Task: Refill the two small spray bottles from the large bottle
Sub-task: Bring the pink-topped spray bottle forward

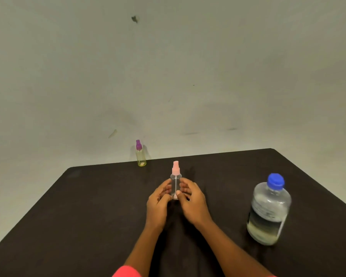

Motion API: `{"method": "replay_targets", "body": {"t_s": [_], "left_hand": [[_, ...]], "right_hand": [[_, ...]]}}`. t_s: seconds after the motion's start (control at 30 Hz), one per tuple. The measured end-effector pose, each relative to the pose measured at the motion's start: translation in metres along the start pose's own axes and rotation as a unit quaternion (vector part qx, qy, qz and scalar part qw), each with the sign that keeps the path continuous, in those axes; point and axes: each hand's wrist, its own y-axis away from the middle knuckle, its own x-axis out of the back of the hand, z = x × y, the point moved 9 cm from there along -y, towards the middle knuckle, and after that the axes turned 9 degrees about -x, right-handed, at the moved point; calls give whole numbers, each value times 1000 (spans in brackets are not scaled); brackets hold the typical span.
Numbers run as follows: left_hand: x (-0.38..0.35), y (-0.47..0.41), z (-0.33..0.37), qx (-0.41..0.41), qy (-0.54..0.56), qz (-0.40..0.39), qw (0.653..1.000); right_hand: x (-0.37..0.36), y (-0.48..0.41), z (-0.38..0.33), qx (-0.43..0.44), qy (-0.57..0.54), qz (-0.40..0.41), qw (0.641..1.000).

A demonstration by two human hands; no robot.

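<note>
**1. Workpiece.** The small clear plastic spray bottle with pink pump top stands upright on the dark matte table, approx. mid-width and nearer the far edge than the near edge. It looks empty, and the dip tube is visible inside.

**2. Hands.** The left hand and right hand hold the lower body from opposite sides. Fingers are curled round it, w/ the right thumb on the front near the base. Probable reason: a two-sided hold steadies a light, tall bottle before the pump top is unscrewed. The top is on, so no fill has been done.

**3. 2nd unit.** The small yellow-green plastic spray bottle with purple pump top stands upright at the far edge, left of centre, well apart from the hands. It is likely parked there to keep the work area free.

**4. Supply.** The large clear plastic bottle with blue screw cap stands upright near the right edge, apart from the right hand, cap on. Pale liquid shows at the bottom; exact level cannot be told. This position probably suits a right-hand pour.

**5. Markings.** The large bottle carries a label w/ a dark panel, but the text is too blurred to read. No brand or writing is legible on either small bottle.
</note>
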Motion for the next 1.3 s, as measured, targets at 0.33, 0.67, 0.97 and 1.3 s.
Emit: {"method": "replay_targets", "body": {"t_s": [0.33, 0.67, 0.97, 1.3], "left_hand": [[-8, 65, 28, -20, -8, -33, 999], [-15, 110, 49, -33, 5, -68, 997], [-19, 119, 52, -25, -14, -88, 996], [-34, 123, 41, 11, -53, -168, 984]], "right_hand": [[26, 67, -3, 32, -60, -5, 998], [42, 104, -5, 56, -46, 7, 997], [53, 116, -6, 50, -22, 45, 997], [72, 123, -1, 29, 19, 146, 989]]}}
